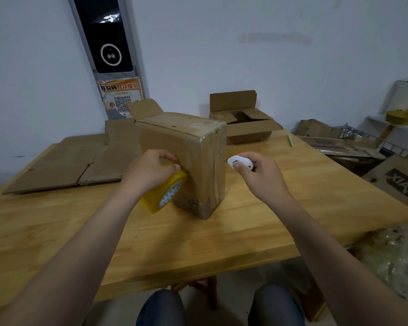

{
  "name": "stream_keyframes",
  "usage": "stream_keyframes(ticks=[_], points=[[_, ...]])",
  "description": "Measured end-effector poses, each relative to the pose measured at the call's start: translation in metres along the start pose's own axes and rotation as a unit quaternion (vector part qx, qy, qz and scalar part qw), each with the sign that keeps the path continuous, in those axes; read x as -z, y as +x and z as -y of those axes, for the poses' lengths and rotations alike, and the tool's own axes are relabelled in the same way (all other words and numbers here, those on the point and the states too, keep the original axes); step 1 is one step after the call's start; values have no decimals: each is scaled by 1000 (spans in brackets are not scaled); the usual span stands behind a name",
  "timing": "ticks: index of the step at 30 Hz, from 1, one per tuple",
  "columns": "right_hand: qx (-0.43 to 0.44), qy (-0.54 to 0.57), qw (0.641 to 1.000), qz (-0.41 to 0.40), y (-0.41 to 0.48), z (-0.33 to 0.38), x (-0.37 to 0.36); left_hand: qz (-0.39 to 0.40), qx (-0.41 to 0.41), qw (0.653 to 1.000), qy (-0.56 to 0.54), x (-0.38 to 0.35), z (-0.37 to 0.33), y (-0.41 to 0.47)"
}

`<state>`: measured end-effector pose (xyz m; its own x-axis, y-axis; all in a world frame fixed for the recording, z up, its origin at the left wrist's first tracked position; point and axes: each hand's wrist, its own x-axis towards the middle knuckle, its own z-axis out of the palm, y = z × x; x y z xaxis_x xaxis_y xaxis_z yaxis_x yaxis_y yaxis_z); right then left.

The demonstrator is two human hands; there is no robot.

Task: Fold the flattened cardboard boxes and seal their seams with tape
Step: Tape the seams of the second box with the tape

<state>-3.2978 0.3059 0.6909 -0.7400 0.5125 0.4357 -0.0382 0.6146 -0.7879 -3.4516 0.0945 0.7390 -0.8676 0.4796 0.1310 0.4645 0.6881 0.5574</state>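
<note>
A box is being stood on end near the middle of the bench, one broad face turned toward the person, probably so that its seams can be reached from the seat. A tape roll is being pressed against the lower part of that face by the left hand, whose fingers are being curled over the top of the roll. The roll is touching the cardboard, likely so that the strip can be laid straight onto the box and drawn tight. Glossy tape is already showing along the near upright edge and the lower corner.

A small white tool, likely a cutter, is being pinched in the fingers of the right hand, just beside the box but apart from it. It is probably being held ready so that the strip can be cut without the roll being let go. Whether a blade is exposed cannot be told.

Flat cardboard is lying at the left of the bench, not yet folded. An open box is sitting at the far edge, seemingly set out of the working space.
</note>
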Motion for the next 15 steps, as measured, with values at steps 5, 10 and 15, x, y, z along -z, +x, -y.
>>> stream_keyframes(ticks=[5,10,15], points=[[24,28,999,-35,3,17,-10,11,5,1000,-10,2,0,0],[1,216,976,1,6,37,-18,15,0,1000,-23,3,1,-1],[23,263,964,20,7,46,-16,20,2,999,-24,5,1,-2]])
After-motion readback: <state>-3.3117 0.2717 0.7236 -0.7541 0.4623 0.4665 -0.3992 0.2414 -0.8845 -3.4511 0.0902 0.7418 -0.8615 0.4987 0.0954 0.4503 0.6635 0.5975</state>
